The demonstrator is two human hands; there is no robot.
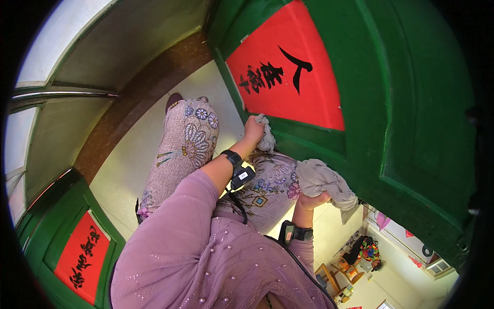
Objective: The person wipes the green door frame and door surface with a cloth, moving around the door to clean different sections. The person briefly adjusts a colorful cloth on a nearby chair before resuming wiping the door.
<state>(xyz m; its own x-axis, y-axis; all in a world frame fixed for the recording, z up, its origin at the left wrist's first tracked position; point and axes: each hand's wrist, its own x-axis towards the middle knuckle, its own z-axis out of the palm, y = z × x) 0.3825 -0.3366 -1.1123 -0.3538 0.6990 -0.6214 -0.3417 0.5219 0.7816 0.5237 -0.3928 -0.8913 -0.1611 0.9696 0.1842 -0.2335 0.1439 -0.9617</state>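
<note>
My left hand (254,129) grips a grey cloth (265,135) at the edge of a green door (308,143), just below a red paper sheet (285,73) bearing black writing. A second bunched grey cloth (324,179) is in my right hand (314,201), further along the same door and touching or very near it. Whether the two cloths are joined cannot be seen. Both wrists carry black strapped devices, one on the left wrist (241,174) and one on the right (293,232). My bent knees in patterned trousers (185,143) are close to the door.
Another green door leaf (50,247) with a red written sheet stands at lower left, beside glazed panels (23,139). A brown floor strip (142,81) borders pale tiles (119,170). Beyond the door, a person (364,249) sits near wooden furniture (332,278).
</note>
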